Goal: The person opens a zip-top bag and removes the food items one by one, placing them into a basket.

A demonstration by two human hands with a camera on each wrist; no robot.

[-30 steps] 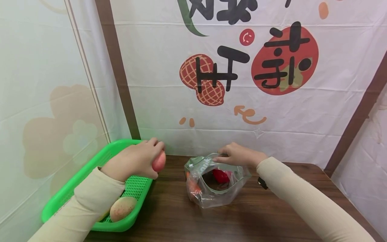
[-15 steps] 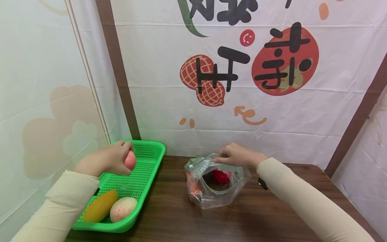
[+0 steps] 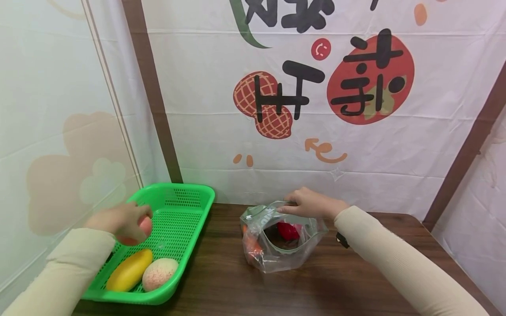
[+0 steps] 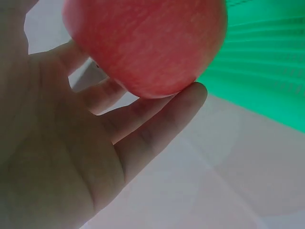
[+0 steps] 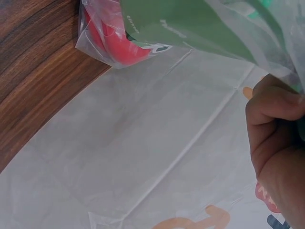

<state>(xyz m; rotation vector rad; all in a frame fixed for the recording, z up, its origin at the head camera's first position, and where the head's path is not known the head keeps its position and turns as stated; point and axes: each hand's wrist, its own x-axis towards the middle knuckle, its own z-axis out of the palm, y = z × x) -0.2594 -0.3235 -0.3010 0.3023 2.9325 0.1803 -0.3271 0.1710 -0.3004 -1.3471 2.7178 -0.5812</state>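
Note:
My left hand (image 3: 122, 222) holds a pinkish-red apple (image 4: 147, 43) low over the left side of the green basket (image 3: 205, 197). In the left wrist view its fingers curl along the apple's underside. Lying in the basket's near end are a yellow mango-like fruit (image 3: 129, 270) and a pale, red-speckled round fruit (image 3: 160, 274). My right hand (image 3: 310, 202) pinches the far rim of a clear zip bag (image 3: 282, 262), whose mouth gapes upward. Inside the bag are a red item (image 3: 288, 230) and an orange, carrot-like item (image 3: 252, 245), both partly veiled by plastic.
Basket and bag stand on a dark wooden table (image 3: 221, 285), a hand's breadth or more apart. A white printed cloth (image 3: 205, 131) rises behind the table's back edge, with more cloth at both sides.
My left hand has carried the apple leftward and down from the basket's right rim to its left side, uncovering the yellow fruit. The right hand and the bag have stayed put.

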